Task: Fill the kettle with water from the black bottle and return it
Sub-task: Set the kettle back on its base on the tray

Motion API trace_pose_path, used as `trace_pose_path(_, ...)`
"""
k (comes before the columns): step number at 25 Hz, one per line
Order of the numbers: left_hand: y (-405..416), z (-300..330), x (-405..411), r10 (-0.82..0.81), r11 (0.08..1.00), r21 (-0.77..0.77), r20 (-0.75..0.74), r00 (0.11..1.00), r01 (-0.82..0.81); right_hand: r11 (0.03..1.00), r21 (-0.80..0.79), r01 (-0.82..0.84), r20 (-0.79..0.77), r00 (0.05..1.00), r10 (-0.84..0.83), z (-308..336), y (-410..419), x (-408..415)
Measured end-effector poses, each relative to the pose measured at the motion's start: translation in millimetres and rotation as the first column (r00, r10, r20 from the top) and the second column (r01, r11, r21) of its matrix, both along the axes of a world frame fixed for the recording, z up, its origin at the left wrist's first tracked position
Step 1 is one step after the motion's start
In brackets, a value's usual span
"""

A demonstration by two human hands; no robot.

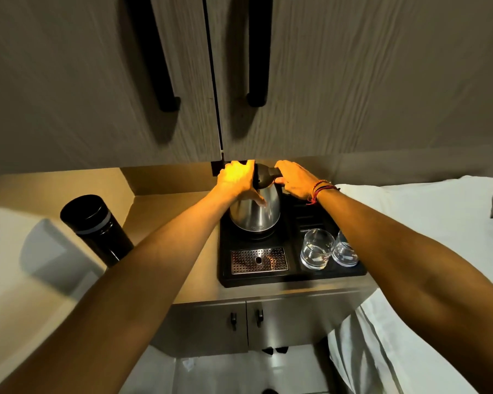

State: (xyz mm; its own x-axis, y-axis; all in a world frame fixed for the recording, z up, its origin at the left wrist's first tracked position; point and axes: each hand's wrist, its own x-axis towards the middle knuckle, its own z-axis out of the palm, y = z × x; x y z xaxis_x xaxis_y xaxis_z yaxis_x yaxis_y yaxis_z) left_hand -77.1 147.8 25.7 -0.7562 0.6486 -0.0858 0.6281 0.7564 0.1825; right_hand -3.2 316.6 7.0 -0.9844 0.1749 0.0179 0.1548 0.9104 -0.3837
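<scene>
Nearest on the black tray lie a perforated drip grate and, to its right, two clear glasses, both just beside the right forearm. The black bottle stands upright at the left of the tabletop, well apart from both hands; whether it is capped cannot be told.

Farther back, the steel kettle sits on the tray's round base. The left hand is wrapped around the kettle's upper body, thumb lying down the steel. The right hand is curled over the dark handle and lid area; the exact finger closure is hidden.

Judgement: the step in hand is opening or lifting the kettle. Steady the body with the left hand, lift straight up, and keep the right forearm clear of the glasses.
</scene>
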Motion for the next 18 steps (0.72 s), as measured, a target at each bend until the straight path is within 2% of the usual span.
trace_pose_path(12, -10, -7, 7, -0.01, 1.0, -0.017, 0.005, 1.0, 0.01, 1.0, 0.015, -0.014, 0.005, 1.0, 0.014, -17, -6, 12)
trace_pose_path(18, -20, -26, 14, -0.033, 0.999, -0.007, -0.088, 0.996, 0.033, 0.991, 0.087, 0.104, -0.06, 0.993, -0.099, -29, -2, 32)
